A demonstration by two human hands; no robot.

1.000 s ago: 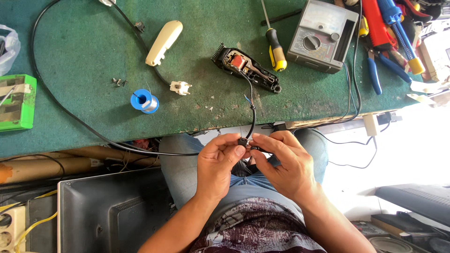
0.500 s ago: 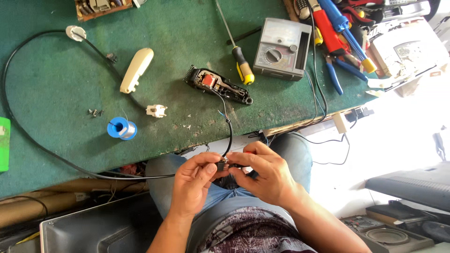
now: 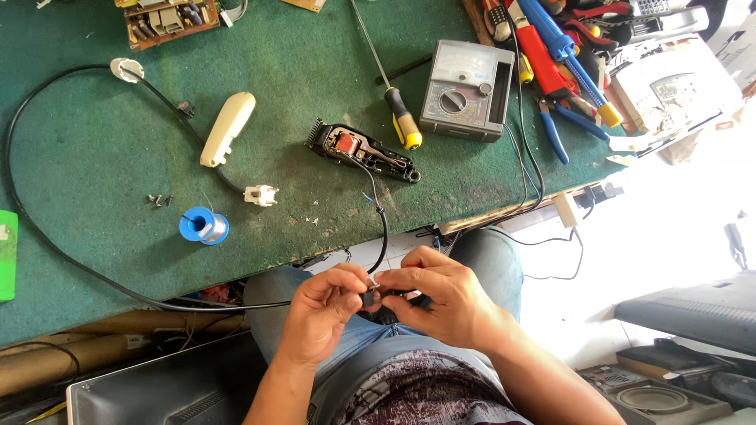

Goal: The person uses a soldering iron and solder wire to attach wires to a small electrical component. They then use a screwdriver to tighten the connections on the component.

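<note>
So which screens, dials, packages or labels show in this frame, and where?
Grey rectangular analogue meter, pale dial window, round knob: bench, top centre.
Whitish meter-like device with dial face: bench's right edge.
Dark flat monitor: lower right.
Green box: left edge, cropped.

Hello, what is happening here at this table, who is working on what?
A person sits at a green workbench. Both hands, left hand and right hand, meet over the lap and pinch a small dark part on a black cable. That cable runs up to an opened hair clipper on the bench, beside a screwdriver and a multimeter.
</note>
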